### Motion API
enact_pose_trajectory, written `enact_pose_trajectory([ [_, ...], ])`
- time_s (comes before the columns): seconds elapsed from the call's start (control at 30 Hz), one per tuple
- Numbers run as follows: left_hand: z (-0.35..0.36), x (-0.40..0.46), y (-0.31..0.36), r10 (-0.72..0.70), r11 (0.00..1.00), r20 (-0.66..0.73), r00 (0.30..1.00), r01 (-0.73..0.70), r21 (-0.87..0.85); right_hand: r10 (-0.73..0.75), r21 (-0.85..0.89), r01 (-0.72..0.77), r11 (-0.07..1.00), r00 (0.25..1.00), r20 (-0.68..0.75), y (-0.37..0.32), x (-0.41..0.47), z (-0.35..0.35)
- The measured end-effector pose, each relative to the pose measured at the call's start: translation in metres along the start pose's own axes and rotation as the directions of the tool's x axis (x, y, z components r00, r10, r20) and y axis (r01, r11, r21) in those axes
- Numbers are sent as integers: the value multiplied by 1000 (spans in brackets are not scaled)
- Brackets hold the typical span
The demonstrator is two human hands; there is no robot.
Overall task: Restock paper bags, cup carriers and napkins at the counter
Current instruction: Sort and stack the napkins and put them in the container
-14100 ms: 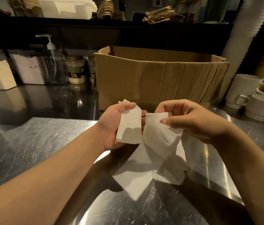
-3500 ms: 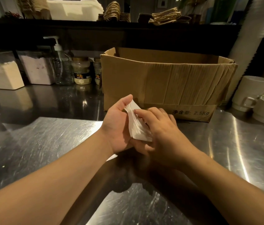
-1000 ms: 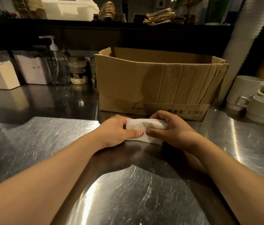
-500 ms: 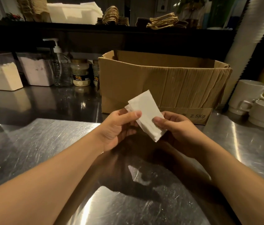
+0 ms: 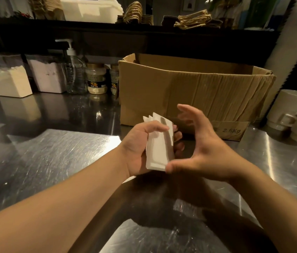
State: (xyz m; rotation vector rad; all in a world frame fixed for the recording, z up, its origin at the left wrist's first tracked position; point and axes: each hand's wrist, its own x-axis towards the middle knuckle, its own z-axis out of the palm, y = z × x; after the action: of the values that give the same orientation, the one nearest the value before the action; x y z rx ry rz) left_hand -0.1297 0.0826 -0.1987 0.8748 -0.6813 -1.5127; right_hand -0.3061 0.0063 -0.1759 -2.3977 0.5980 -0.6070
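— Box (image 5: 189,95) contents are hidden behind its front wall; can you read the print?
— Only "2.5Kg" at its lower right; the rest is covered by the right hand (image 5: 204,152). Jar (image 5: 96,78) labels at centre left are too small to read.
— And the hands?
— At frame centre, above the steel counter (image 5: 53,156), the left hand (image 5: 140,145) grips the folded napkins (image 5: 159,143), thumb across the top, fingertips showing behind. The right hand is spread, thumb tip at the stack's lower corner, fingers blurred.
— Mugs (image 5: 293,114)?
— Cut off at the right edge.
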Motion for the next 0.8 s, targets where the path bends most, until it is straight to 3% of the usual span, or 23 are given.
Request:
enact_pose_trajectory([
  [0.1,5,-1,-5,-37,995,38,999,34,92,-39,-141,54,988,993,110,-5,-2,9],
  [0.33,8,-3,-5,-50,981,56,997,39,189,-117,-182,140,973,985,130,-6,-2,12],
  [0.4,6,-3,-4,-81,971,75,994,61,233,-165,-76,173,982,980,108,0,-2,8],
  [0.5,4,-6,-2,-97,943,61,993,73,323,-226,117,232,966,972,-68,13,-1,3],
  [0.57,4,-8,-2,-91,921,44,995,67,383,-233,93,244,965,965,-118,18,2,2],
  [0.8,6,-10,0,-153,872,82,985,95,481,-214,71,217,974,976,-48,20,6,-1],
])
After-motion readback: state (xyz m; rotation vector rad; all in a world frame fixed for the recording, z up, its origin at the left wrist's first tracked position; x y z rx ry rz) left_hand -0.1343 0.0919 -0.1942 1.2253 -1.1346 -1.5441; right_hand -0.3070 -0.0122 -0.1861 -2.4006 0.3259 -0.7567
